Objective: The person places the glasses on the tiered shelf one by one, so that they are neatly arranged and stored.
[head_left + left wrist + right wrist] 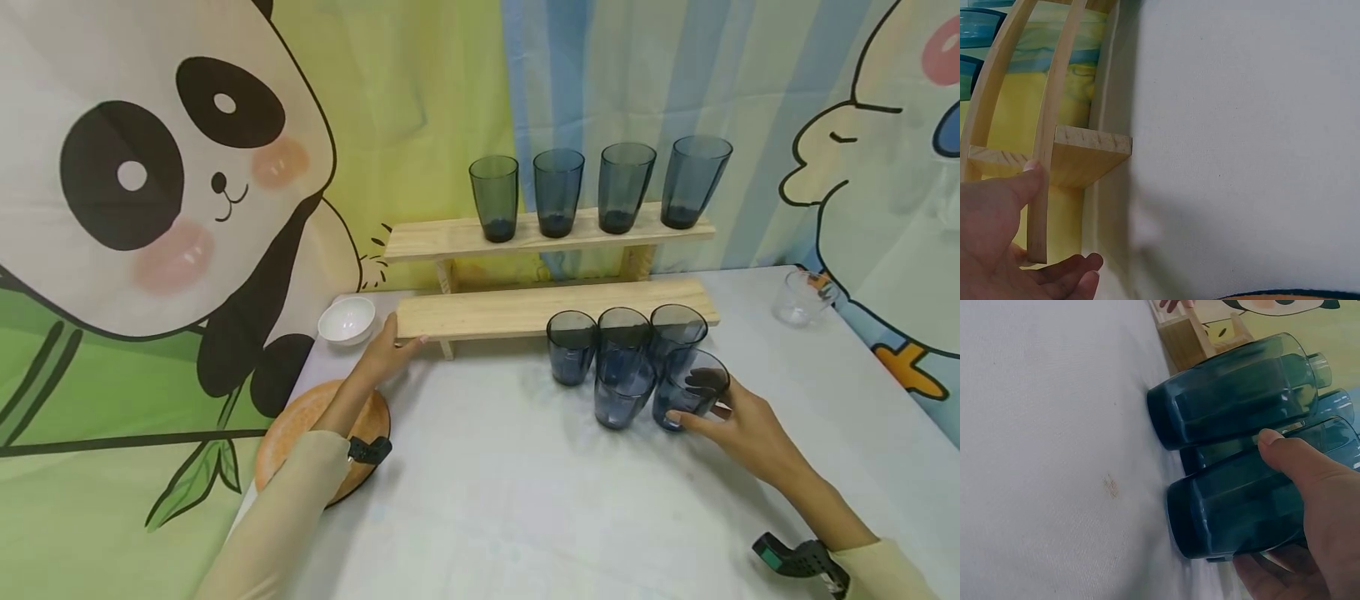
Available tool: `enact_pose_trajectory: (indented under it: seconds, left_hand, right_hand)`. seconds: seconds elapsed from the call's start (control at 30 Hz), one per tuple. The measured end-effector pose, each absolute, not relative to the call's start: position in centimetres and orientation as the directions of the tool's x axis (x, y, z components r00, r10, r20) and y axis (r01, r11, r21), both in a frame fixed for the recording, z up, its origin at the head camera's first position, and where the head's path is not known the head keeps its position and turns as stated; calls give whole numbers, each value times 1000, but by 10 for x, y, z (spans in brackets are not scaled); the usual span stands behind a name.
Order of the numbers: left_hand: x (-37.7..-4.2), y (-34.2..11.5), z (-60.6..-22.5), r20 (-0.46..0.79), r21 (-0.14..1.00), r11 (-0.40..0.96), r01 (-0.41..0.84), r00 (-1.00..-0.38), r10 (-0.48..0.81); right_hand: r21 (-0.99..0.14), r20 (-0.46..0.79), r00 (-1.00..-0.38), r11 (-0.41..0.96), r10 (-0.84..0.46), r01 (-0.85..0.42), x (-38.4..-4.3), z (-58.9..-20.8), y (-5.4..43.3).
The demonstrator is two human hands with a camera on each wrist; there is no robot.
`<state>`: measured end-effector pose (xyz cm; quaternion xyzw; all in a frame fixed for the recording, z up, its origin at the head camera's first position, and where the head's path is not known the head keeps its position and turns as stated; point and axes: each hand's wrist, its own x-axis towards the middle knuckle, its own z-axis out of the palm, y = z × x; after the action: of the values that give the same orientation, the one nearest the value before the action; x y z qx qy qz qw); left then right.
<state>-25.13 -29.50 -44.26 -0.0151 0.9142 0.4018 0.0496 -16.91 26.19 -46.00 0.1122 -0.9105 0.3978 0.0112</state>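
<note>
A two-tier wooden shelf (480, 315) stands at the back of the table, its upper board bearing a row of several tinted drinking glasses (556, 193). My left hand (386, 354) grips the left end of the lower board, the thumb on its front edge in the left wrist view. In front of the shelf's right part, more blue-tinted glasses (572, 350) stand upright in a tight group. At the group's front right corner, my right hand (750, 433) holds a blue glass (1241, 512) around its side, thumb on the near face.
A small white bowl (347, 321) sits left of the shelf. Below it lies a round orange plate (300, 425), partly under the left forearm. A clear glass cup (801, 298) stands at the far right. Printed curtains (435, 100) hang behind the table.
</note>
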Motion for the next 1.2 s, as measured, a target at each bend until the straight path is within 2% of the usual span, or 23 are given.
enact_pose_trajectory:
  seconds: [0.53,0.93,1.2]
  left_hand:
    - [-247,-296,-446,-105,746,662,-78,-994,1]
    - [-248,-294,-444,-106,744,663,-88,-994,-13]
    - [-248,-293,-442,-97,747,661,-75,-995,-4]
  right_hand:
    - [-688,62,-987,710,-146,-148,-163,-434,262]
    - [-660,46,-993,743,-113,-115,-168,-376,264]
    - [-641,87,-990,754,-113,-143,-178,-343,258]
